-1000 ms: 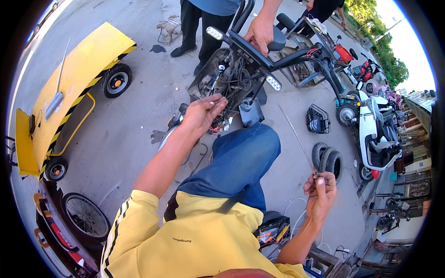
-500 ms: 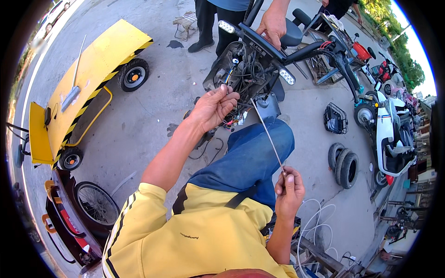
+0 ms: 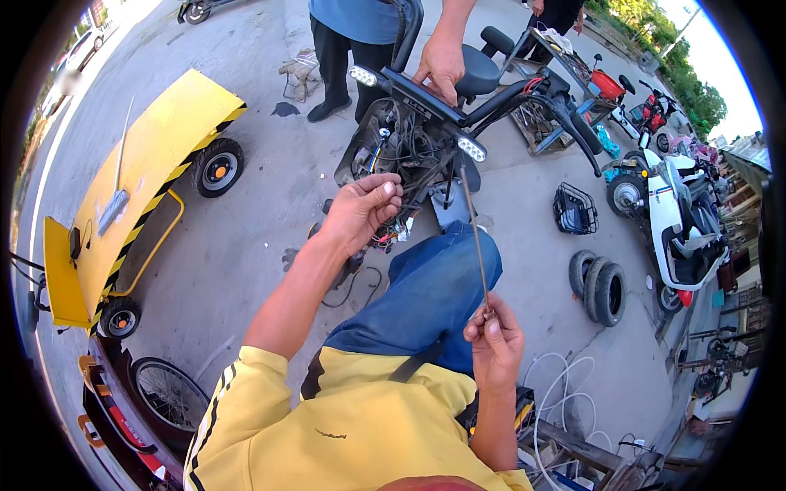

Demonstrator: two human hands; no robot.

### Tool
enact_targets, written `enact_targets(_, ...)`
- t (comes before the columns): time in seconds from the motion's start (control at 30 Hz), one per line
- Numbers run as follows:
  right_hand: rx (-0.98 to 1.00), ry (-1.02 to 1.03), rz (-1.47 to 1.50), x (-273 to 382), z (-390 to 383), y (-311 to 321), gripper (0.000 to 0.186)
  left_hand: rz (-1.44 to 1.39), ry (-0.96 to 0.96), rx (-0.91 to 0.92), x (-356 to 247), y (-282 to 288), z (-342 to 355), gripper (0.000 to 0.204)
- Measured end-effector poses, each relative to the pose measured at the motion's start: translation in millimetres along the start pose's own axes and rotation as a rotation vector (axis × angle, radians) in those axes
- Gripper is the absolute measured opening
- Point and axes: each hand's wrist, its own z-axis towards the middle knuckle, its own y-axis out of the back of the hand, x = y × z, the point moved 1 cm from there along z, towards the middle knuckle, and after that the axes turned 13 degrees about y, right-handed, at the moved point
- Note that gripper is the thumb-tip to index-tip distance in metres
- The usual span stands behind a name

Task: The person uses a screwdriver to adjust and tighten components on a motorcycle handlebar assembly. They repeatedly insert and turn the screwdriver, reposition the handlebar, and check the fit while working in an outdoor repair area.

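My left hand (image 3: 360, 214) is closed in a pinch close to the exposed wiring (image 3: 403, 155) of a scooter's opened front; what its fingers hold, if anything, I cannot make out. Between finger and thumb, my right hand (image 3: 496, 340) grips a long thin rod (image 3: 477, 245), which points up and away over my knee. The rod's far end reaches near the right lamp (image 3: 472, 149) of the scooter; whether it touches anything is unclear. Loose coloured connectors (image 3: 401, 227) hang below the wires. Another person's hand (image 3: 442, 67) rests on the scooter's front, behind the lamp bar.
At left stands a yellow flat cart (image 3: 155, 143) with a brush (image 3: 113, 211) on it. Stacked tyres (image 3: 610, 293) and a black wire basket (image 3: 575, 209) lie at right, near a white scooter (image 3: 679, 221). White tubing (image 3: 565, 385) coils beside my right forearm.
The view has shifted. My left hand has drawn slightly back from the wires toward me. The rod in my right hand has swung more upright, its far end moving right across the scooter's front.
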Motion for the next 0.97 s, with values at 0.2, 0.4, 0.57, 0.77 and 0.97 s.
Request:
enact_targets(0.2,0.129,0.036,-0.101,19,106,-30,0.031,0.228,-0.287,-0.142,-69,-30,37,0.019)
enact_targets(0.4,0.184,0.318,-0.569,-4,236,-72,0.041,0.369,-0.223,-0.089,-129,-65,53,0.017)
enact_targets(0.57,0.213,0.315,-0.883,-19,276,-117,0.053,0.542,-0.085,-0.098,-152,-75,58,0.018)
enact_targets(0.77,0.227,0.345,-0.957,-32,299,-130,0.051,0.658,-0.02,-0.082,-167,-90,67,0.013)
enact_targets(0.97,0.181,0.375,-0.879,-51,311,-126,0.038,0.738,-0.1,-0.219,-164,-85,93,0.014)
